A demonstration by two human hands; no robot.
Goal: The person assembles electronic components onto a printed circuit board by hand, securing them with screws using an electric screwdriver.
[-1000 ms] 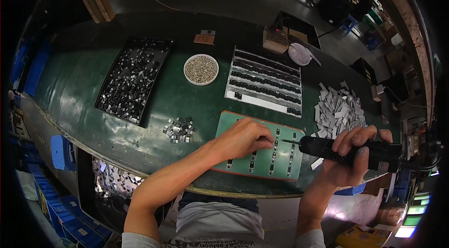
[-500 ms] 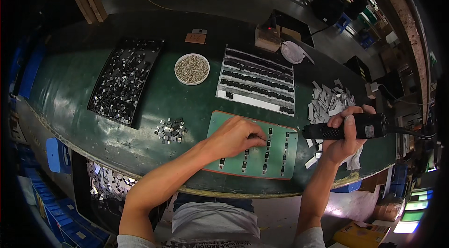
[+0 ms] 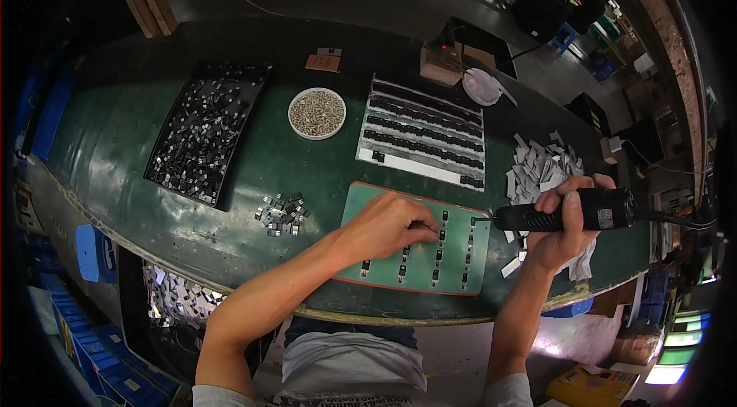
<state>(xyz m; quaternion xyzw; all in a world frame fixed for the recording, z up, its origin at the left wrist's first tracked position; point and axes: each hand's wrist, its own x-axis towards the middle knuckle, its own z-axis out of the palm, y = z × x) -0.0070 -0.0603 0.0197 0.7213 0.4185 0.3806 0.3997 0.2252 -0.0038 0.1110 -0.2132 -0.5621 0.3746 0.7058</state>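
My right hand [image 3: 570,223] is wrapped round a black electric screwdriver [image 3: 530,217], held level, its thin bit pointing left over the right edge of a green board [image 3: 355,215]. The bit's tip is close to a small black component in the rightmost row; whether they touch I cannot tell. Over the board's middle is my left hand [image 3: 395,223], thumb and fingertips pinched together. Anything between those fingertips is hidden. Several black three-legged components [image 3: 435,277] lie in rows on the board, some covered by my left hand.
Left of the board lie a loose pile of components [image 3: 282,215] and a black tray [image 3: 223,196] full of them. Beyond it stand a white bowl of small screws [image 3: 316,114] and a sheet with component rows [image 3: 414,168]. Grey-white strips [image 3: 541,169] are heaped at right, beside the screwdriver.
Hardly anything differs. Both hands keep their places and grips; the whole view has shifted very slightly.
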